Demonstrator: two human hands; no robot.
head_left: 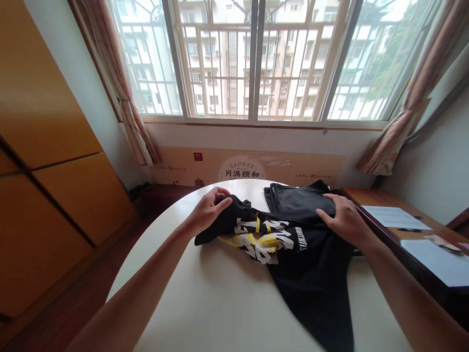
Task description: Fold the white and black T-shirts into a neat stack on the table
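A black T-shirt (311, 264) with white and yellow printed lettering lies crumpled across the white round table (176, 303). Its lower right part hangs down toward me. At the shirt's left end, my left hand (210, 208) is closed on the bunched cloth, thumb on the near side. My right hand (344, 220) grips the cloth at the opposite end, with thumb and forefinger on either side of a dark fold; its other fingertips are hidden. Just behind the shirt sits a folded dark garment pile (293, 195), close to my right fingers.
Right of the table stands a wooden desk (373, 197) with white papers (397, 216) on it. An orange-brown cabinet (54, 210) is on the left. Behind the table are a printed cardboard panel (176, 166) and a barred window with tied curtains (134, 122).
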